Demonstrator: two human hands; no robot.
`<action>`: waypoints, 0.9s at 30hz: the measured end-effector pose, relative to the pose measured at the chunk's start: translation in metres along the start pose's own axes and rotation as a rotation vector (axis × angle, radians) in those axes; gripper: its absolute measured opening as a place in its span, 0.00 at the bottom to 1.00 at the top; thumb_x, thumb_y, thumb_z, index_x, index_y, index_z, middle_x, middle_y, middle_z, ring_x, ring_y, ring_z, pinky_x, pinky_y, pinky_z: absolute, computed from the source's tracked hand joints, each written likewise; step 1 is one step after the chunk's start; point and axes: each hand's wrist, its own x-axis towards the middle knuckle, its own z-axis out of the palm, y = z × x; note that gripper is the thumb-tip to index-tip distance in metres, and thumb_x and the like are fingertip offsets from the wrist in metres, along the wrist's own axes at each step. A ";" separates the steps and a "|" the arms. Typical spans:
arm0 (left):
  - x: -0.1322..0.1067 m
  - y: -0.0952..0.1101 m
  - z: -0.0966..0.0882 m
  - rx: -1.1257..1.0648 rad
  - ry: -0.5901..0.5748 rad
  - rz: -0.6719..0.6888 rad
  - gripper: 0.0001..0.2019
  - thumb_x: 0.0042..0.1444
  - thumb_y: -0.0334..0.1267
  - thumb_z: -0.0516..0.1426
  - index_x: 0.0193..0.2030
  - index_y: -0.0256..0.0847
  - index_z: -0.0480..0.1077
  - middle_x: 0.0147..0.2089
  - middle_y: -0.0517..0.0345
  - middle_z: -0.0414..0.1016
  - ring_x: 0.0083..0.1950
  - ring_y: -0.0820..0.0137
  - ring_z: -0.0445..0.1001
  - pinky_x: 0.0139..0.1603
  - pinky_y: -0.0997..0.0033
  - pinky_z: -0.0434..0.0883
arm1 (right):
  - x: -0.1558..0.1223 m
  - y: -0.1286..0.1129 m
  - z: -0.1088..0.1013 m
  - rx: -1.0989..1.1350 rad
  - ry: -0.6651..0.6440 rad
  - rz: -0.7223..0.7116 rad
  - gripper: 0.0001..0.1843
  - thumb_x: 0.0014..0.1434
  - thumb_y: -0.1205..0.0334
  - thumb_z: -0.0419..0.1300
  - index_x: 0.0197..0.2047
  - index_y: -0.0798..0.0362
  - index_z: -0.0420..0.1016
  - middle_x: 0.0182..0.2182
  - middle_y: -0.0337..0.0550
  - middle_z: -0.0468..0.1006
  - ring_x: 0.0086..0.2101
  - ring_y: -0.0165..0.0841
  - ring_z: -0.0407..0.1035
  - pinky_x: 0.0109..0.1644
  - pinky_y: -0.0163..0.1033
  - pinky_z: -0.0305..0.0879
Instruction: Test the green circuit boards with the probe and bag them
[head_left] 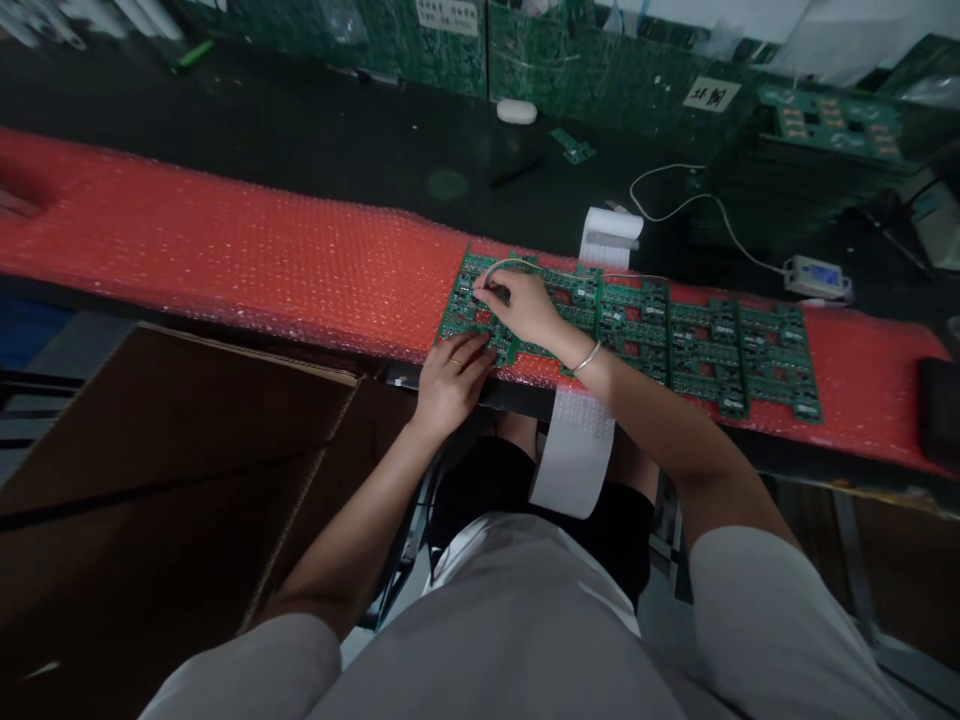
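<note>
A row of several green circuit boards (pixel 634 325) lies on red bubble wrap (pixel 292 250). Over the leftmost board, my right hand (pixel 521 305) is closed in a pinch on the end of a thin wire cable (pixel 517 263). From those fingers the cable loops up and runs right along the boards' far edge; its tip is hidden by the fingers. My left hand (pixel 454 380) rests with fingers stretched out on the near left corner of that same board. A white paper strip (pixel 574 455) with printed labels hangs off the table edge, passing beneath the boards.
At the back right stand a stack of circuit boards (pixel 836 125) and a small device with a screen (pixel 817 277) on a white cord. A white oval case (pixel 517 111) and a small board piece (pixel 573 145) lie farther back. A large cardboard box (pixel 150 480) stands at lower left.
</note>
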 end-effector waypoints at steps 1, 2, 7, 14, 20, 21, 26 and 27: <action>0.000 0.001 0.000 0.006 -0.003 -0.003 0.10 0.70 0.39 0.57 0.54 0.45 0.78 0.60 0.49 0.80 0.64 0.56 0.74 0.59 0.52 0.72 | 0.002 0.000 0.002 -0.015 -0.014 -0.015 0.06 0.69 0.61 0.61 0.41 0.52 0.79 0.40 0.43 0.83 0.43 0.37 0.76 0.52 0.42 0.68; -0.001 0.001 0.000 0.007 -0.006 -0.007 0.11 0.70 0.39 0.57 0.54 0.45 0.78 0.60 0.49 0.80 0.64 0.56 0.74 0.59 0.51 0.72 | 0.003 0.000 0.003 -0.032 -0.026 -0.030 0.06 0.69 0.62 0.61 0.41 0.52 0.79 0.41 0.43 0.84 0.44 0.38 0.76 0.54 0.43 0.68; -0.002 0.004 0.000 -0.034 -0.008 -0.018 0.13 0.69 0.38 0.58 0.58 0.44 0.75 0.62 0.47 0.78 0.65 0.55 0.73 0.62 0.48 0.72 | 0.004 -0.001 0.003 -0.103 -0.094 -0.093 0.08 0.71 0.64 0.57 0.43 0.52 0.78 0.45 0.46 0.83 0.50 0.40 0.75 0.60 0.46 0.66; 0.000 0.025 -0.006 -0.080 0.017 -0.084 0.17 0.67 0.37 0.58 0.61 0.44 0.73 0.62 0.43 0.75 0.65 0.52 0.72 0.63 0.42 0.70 | 0.008 0.000 0.001 -0.185 -0.211 -0.187 0.11 0.72 0.64 0.54 0.46 0.52 0.78 0.49 0.48 0.82 0.53 0.41 0.73 0.63 0.49 0.64; -0.007 0.089 0.013 -0.388 -0.132 0.048 0.07 0.68 0.36 0.59 0.50 0.43 0.77 0.47 0.50 0.78 0.50 0.62 0.75 0.53 0.58 0.75 | 0.011 0.007 0.004 -0.177 -0.196 -0.120 0.07 0.71 0.63 0.57 0.47 0.53 0.76 0.48 0.47 0.81 0.50 0.41 0.73 0.61 0.48 0.64; -0.009 0.097 0.020 -0.406 -0.168 0.072 0.07 0.68 0.38 0.59 0.49 0.42 0.77 0.47 0.49 0.78 0.50 0.62 0.75 0.52 0.59 0.75 | 0.011 0.007 0.004 -0.175 -0.191 -0.104 0.07 0.71 0.63 0.58 0.48 0.53 0.76 0.47 0.47 0.81 0.50 0.40 0.73 0.61 0.48 0.64; -0.015 0.115 0.055 -0.286 -0.188 0.136 0.10 0.70 0.39 0.56 0.47 0.39 0.78 0.45 0.47 0.77 0.48 0.59 0.72 0.47 0.57 0.73 | 0.011 0.007 0.004 -0.184 -0.177 -0.077 0.05 0.71 0.62 0.58 0.45 0.52 0.75 0.46 0.44 0.80 0.50 0.38 0.72 0.61 0.45 0.63; -0.017 0.115 0.060 -0.260 -0.180 0.139 0.10 0.70 0.39 0.56 0.46 0.38 0.78 0.45 0.46 0.77 0.48 0.58 0.72 0.46 0.57 0.72 | 0.010 0.006 0.004 -0.186 -0.175 -0.071 0.05 0.71 0.62 0.58 0.44 0.51 0.74 0.46 0.44 0.80 0.50 0.37 0.72 0.60 0.44 0.63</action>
